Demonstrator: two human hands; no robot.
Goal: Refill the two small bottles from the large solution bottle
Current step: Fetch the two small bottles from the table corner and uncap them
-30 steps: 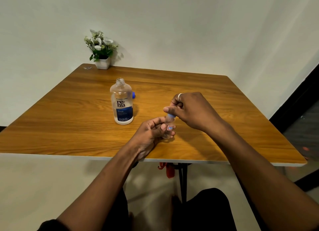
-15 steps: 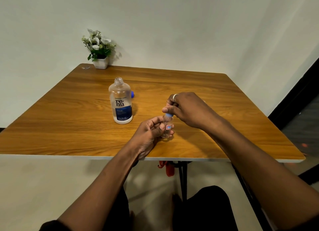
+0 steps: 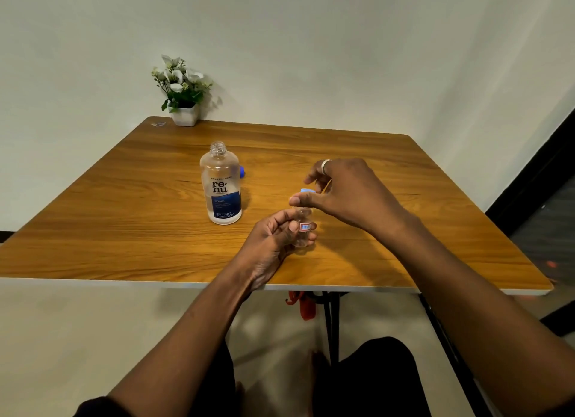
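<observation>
The large clear solution bottle [image 3: 221,184] with a blue label stands uncapped and upright on the wooden table [image 3: 124,223]. Its blue cap [image 3: 241,171] peeks out just behind it. My left hand [image 3: 273,239] grips a small clear bottle [image 3: 303,226] with a red-and-blue sticker, held upright near the table's front middle. My right hand [image 3: 348,192] pinches that bottle's small light-blue cap [image 3: 306,191] a little above the bottle's neck. I see only one small bottle; a second one is not in view.
A white pot of white flowers [image 3: 183,97] stands at the far left corner by the wall. The table's front edge runs just under my forearms. A dark door frame [image 3: 541,174] is at the right.
My right hand has lifted the light-blue cap up off the small bottle's neck. My left hand keeps the small bottle in the same place.
</observation>
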